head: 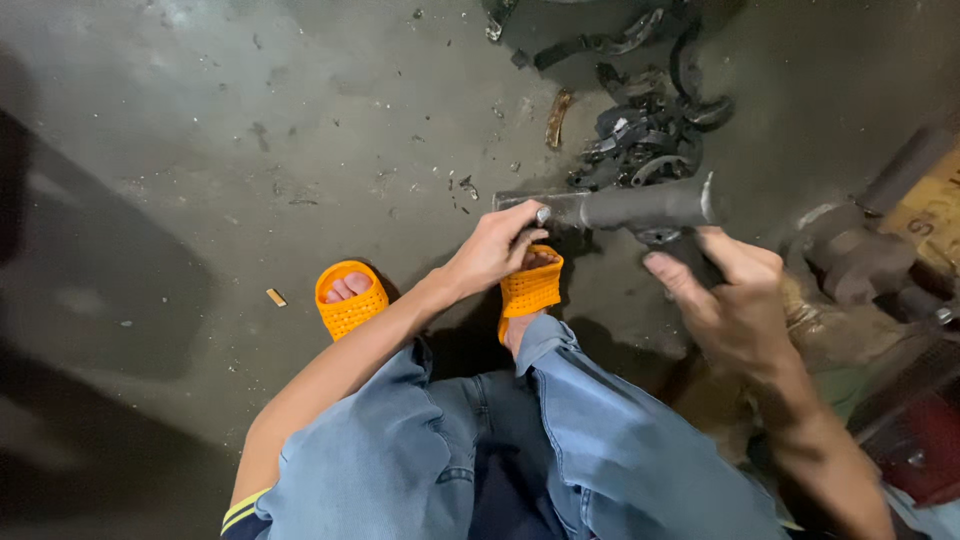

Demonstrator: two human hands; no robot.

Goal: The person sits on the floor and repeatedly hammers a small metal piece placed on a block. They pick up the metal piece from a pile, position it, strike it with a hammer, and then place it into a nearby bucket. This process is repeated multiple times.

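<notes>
Stained grey concrete floor (pixel 200 150). Left hand (pixel 495 245) clamps the near end of a dark grey metal tube (pixel 630 205), steadying it level above the orange woven sandals (pixel 350 298). Right hand (pixel 735 300), fingers spread, supports it from beneath. Black scrap pile (pixel 650 120) lies beyond the tube.

Matt dark metal bar (pixel 620 207), woven orange plastic sandals (pixel 350 298), rough concrete floor (pixel 200 150).

Workshop, prob. metal/mech repair

Stained concrete floor (pixel 250 150) w/ metal bits scattered; heap of dark curved scrap parts (pixel 650 120) by the top edge; greasy machinery (pixel 860 260) at the right edge; person works low, in sandals (pixel 350 298).
</notes>
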